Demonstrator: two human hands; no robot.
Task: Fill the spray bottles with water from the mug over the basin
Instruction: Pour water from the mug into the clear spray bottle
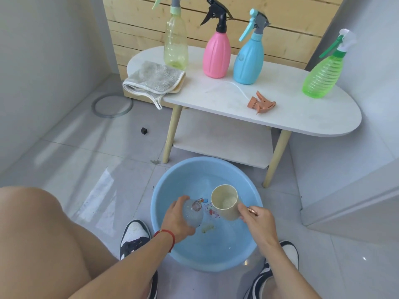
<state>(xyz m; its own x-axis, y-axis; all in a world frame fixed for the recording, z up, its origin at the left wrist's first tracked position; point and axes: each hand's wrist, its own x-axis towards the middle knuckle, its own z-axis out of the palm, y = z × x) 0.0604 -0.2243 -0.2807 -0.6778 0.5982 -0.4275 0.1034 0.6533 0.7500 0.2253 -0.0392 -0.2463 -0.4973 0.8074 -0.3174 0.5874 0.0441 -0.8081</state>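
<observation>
Four spray bottles stand in a row on the bench, a cloth at its left end; the basin sits on the floor before it.

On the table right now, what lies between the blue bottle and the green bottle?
In the head view, only the orange spray head lies between the blue bottle and green bottle, nearer the table's front edge.

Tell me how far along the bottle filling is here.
Done: orange spray head lies unscrewed on the table. In hand: left hand grips the clear bottle, right hand the mug, over the basin. Left: four capped bottles; fill levels unclear.
</observation>
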